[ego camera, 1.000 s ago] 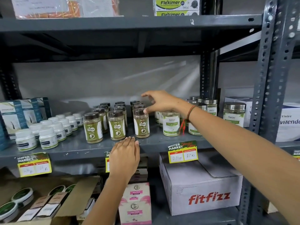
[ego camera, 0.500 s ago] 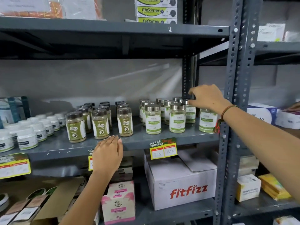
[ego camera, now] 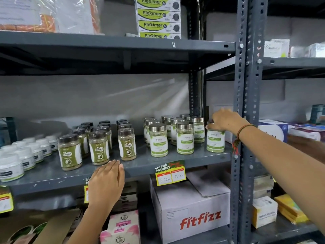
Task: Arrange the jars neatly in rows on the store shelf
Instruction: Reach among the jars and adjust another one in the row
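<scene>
The grey shelf point(ego camera: 144, 166) spans mid-frame, jars in rows along it. At centre right, the right hand point(ego camera: 226, 119) grips the lid of an end jar point(ego camera: 215, 140). The left hand point(ego camera: 107, 182), lower centre, lies flat and open on the shelf edge, holding nothing.

wall point(ego camera: 88, 95): grey, plastic-sheeted | shelving upright point(ego camera: 246, 103): grey perforated steel | light: dim
</scene>
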`<state>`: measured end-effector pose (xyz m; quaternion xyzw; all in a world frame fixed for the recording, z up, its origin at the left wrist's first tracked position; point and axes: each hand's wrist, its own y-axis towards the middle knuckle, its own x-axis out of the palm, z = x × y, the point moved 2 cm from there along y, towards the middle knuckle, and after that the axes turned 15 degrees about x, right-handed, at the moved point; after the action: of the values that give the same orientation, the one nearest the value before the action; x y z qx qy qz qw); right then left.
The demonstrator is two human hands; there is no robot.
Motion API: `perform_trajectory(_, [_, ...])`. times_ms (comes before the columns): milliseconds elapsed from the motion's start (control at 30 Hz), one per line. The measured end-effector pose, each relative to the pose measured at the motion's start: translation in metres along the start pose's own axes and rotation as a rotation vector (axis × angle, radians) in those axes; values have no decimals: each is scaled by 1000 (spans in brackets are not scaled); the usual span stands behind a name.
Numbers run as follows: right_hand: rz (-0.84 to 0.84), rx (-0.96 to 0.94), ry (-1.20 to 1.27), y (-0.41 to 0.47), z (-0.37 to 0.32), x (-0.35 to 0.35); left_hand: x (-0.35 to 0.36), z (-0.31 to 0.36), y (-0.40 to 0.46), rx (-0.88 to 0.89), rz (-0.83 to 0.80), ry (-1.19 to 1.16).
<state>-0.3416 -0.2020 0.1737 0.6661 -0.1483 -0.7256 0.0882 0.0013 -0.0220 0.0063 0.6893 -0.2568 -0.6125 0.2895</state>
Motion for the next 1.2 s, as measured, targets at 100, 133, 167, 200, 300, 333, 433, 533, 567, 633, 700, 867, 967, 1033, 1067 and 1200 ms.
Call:
perform_trajectory(100, [-36, -43, 75, 2, -2, 1, 1, 0, 0, -5, -2, -6])
perform_trajectory(133, [-45, -56, 101, 2, -3, 1, 1, 0, 0, -7, -3, -10])
perform_trajectory(167, [-51, -67, 130, 3, -4, 1, 1, 0, 0, -6, -2, -15])
perform_trajectory(200, [-59, -76, 161, 4, -5, 1, 1, 0, 0, -4, -1, -18])
perform_trajectory(300, [-88, -103, 255, 6, -5, 3, 2, -1, 0, -1, 8, -17])
perform_trajectory(333, [-101, -110, 286, 7, -5, 5, 2, -1, 0, -1, 10, -17])
perform_trajectory(433, [-117, -125, 342, 6, -3, 6, 2, 0, -1, -6, 16, -17])
perform_trajectory(533, [-135, -136, 383, 6, -2, 6, 2, 0, -1, 0, 30, -23])
perform_trajectory(567, [-145, -141, 398, 6, -2, 5, 2, 0, -1, 1, 32, -22])
perform_trajectory(633, [-160, -144, 426, 5, -1, 5, 1, 0, 0, 1, 34, -21])
perform_trajectory(700, [-163, -143, 432, 6, -1, 6, 1, 0, -1, 1, 35, -22])
perform_trajectory(867, [-177, -133, 480, 8, 0, 6, 0, 0, -1, 7, 40, -7])
perform_trajectory(967, [47, -222, 569, 3, -10, 0, 0, 1, -1, 4, 38, -1])
perform_trajectory(1033, [92, -303, 590, -3, -23, -2, -1, 1, -1, 6, 39, 4])
perform_trajectory(1067, [66, -341, 575, -6, -31, -2, -1, 1, -1, 9, 39, 8])
perform_trajectory(1200, [-14, -413, 455, -10, -54, 2, -1, 2, -2, 9, 40, 10])
